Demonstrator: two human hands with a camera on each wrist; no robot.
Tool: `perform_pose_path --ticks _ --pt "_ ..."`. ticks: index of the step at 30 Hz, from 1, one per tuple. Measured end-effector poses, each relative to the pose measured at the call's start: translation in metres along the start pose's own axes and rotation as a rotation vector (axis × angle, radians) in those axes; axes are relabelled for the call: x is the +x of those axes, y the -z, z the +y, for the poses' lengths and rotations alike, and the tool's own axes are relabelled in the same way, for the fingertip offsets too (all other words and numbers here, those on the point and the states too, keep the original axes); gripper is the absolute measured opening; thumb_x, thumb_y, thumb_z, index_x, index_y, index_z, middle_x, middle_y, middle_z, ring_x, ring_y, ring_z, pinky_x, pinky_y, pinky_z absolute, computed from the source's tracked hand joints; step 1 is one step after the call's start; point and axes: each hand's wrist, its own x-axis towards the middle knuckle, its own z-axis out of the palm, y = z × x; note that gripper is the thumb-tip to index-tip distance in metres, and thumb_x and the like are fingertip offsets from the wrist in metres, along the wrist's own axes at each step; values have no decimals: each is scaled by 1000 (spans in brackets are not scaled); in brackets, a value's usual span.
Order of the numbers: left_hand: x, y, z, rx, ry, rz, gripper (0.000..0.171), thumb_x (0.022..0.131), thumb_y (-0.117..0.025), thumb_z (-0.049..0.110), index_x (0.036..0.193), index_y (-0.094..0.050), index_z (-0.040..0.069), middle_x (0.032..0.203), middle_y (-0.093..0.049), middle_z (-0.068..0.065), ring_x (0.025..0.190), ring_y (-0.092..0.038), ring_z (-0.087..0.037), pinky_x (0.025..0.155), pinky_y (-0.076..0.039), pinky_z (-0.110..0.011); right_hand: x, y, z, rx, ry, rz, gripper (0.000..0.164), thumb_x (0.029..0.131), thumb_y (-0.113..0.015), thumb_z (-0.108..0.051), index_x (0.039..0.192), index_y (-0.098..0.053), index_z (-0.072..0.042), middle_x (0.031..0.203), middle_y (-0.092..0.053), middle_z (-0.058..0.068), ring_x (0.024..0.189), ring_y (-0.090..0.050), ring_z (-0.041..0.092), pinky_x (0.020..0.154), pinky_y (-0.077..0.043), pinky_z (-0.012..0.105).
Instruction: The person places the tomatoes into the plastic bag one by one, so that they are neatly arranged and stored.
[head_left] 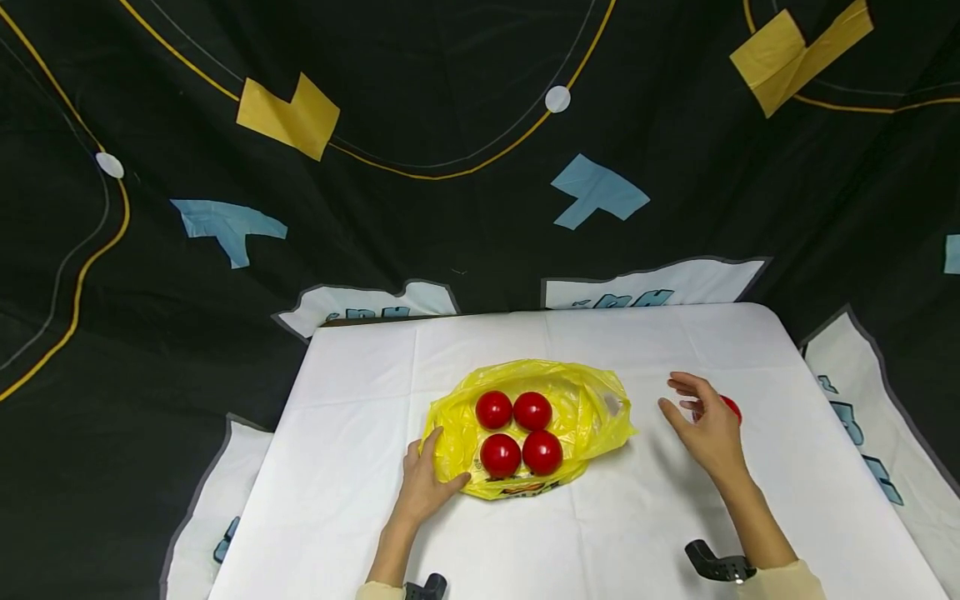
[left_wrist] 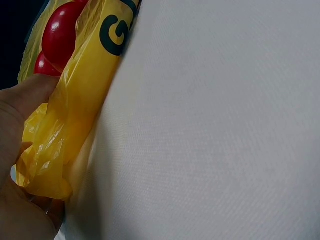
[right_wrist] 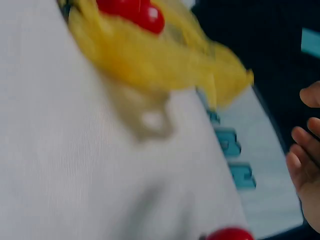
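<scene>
A yellow plastic bag (head_left: pixel 588 421) lies spread on the table with its mouth open. Inside it sit several glossy round red balls (head_left: pixel 542 452), grouped close together. My left hand (head_left: pixel 422 490) grips the bag's near left side; in the left wrist view, the film (left_wrist: pixel 75 135) passes between thumb and fingers. Off to the right of the bag, my right hand (head_left: pixel 708 429) is raised over the table, fingers loosely bent and holding nothing. Another red ball (head_left: pixel 732 408) shows just beyond it, mostly hidden by that hand; its top (right_wrist: pixel 230 234) appears along the bottom of the right wrist view.
A white cloth covers the table (head_left: pixel 360 375). Behind it hangs a dark backdrop (head_left: pixel 450 242) with yellow, blue and white shapes. Black wrist straps with camera mounts (head_left: pixel 720 562) sit on both forearms.
</scene>
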Motion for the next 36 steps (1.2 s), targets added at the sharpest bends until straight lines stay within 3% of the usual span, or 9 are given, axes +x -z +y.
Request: perform_pose_path --ticks 4,7,9,11,15,27,36 --pt "0 0 0 6 -2 1 90 72 -80 34 145 -33 10 128 -34 -18 114 -37 -32 91 -39 -49 -1 13 30 -95 -39 58 51 82 -74 -14 128 -54 -6 120 -60 10 101 -56 27 82 -42 16" --pt "0 0 0 13 -1 3 90 72 -80 34 145 -33 10 127 -34 -18 114 -37 -32 91 -39 -49 -3 21 44 -114 -56 53 55 79 -75 -10 129 -52 -3 123 -55 18 107 -52 38 86 -47 40" --pt "0 0 -1 16 0 0 90 72 -80 34 145 -33 11 128 -34 -18 114 -37 -32 92 -39 -49 -4 25 52 -132 -74 45 58 77 -75 -9 129 -50 -2 124 -52 23 109 -48 43 84 -42 56" --pt "0 0 -1 13 2 -2 90 72 -81 34 145 -33 11 128 -34 -18 115 -37 -32 92 -39 -50 -6 28 59 -150 -91 33 61 76 -76 -9 130 -49 0 124 -49 28 111 -44 47 84 -37 64" --pt "-1 0 0 2 2 0 90 72 -81 34 145 -34 11 128 -34 -18 115 -37 -32 92 -39 -50 -10 31 69 -187 -147 -2 66 77 -77 -12 133 -44 1 127 -43 33 114 -39 52 83 -32 67" --pt "0 0 0 -9 -6 11 90 72 -81 34 145 -34 11 127 -35 -17 115 -37 -31 93 -39 -49 -15 31 94 -157 -301 -136 80 85 -71 -21 142 -24 10 131 -35 40 113 -43 54 89 -39 63" --pt "0 0 -1 -6 2 3 90 72 -81 34 145 -33 12 128 -34 -16 115 -37 -31 92 -39 -49 -13 28 100 -154 -368 -153 81 86 -69 -23 143 -22 9 133 -34 40 114 -42 54 90 -37 63"
